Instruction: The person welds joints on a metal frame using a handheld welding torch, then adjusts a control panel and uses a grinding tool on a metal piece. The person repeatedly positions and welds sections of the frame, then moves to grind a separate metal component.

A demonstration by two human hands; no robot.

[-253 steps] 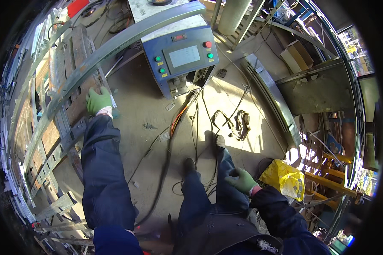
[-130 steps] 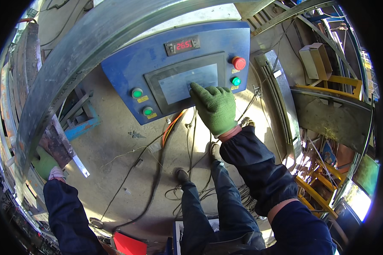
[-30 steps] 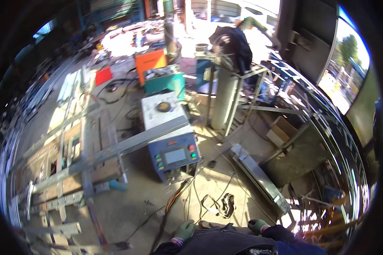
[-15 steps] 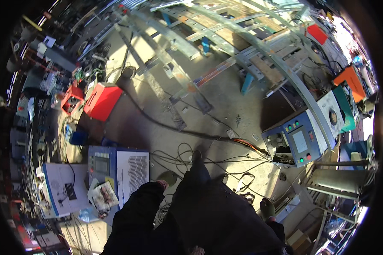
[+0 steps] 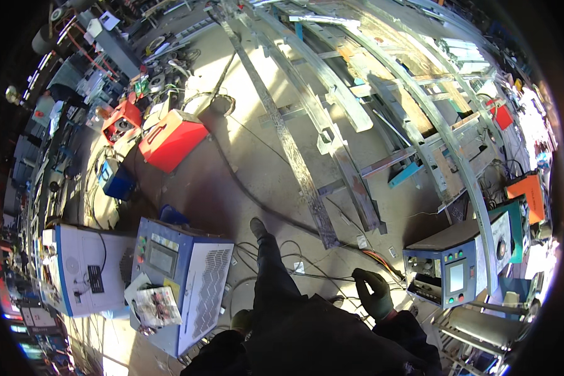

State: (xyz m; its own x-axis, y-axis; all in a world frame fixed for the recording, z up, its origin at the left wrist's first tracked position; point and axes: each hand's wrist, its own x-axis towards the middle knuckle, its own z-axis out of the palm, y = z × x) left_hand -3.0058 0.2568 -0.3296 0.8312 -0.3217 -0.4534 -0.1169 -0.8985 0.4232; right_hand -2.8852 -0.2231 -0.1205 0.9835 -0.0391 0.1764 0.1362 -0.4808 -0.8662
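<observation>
My right hand (image 5: 376,296), in a dark green work glove, hangs ahead of my body on the right. Its thumb and fingers curve apart with a gap between them, and nothing shows in that gap. Below it, loose cables (image 5: 323,276) run across the floor. My left hand (image 5: 241,320), gloved as well, is low by my left side and partly hidden by my dark clothing. Its fingers cannot be made out. Nearest to it is a blue and white machine cabinet (image 5: 200,291) with a small screen and papers on top.
Long metal beams (image 5: 282,131) lie on supports ahead, some ends reaching toward me. A thick black cable (image 5: 232,175) crosses the floor. Red metal boxes (image 5: 172,141) stand at left, another control cabinet (image 5: 454,276) at right. My shoe (image 5: 257,227) is forward on the concrete.
My view has shifted forward and turned, with the beams now closer. My right hand has risen forward from the lower right; my left hand has drawn back. One leg is stretched forward.
</observation>
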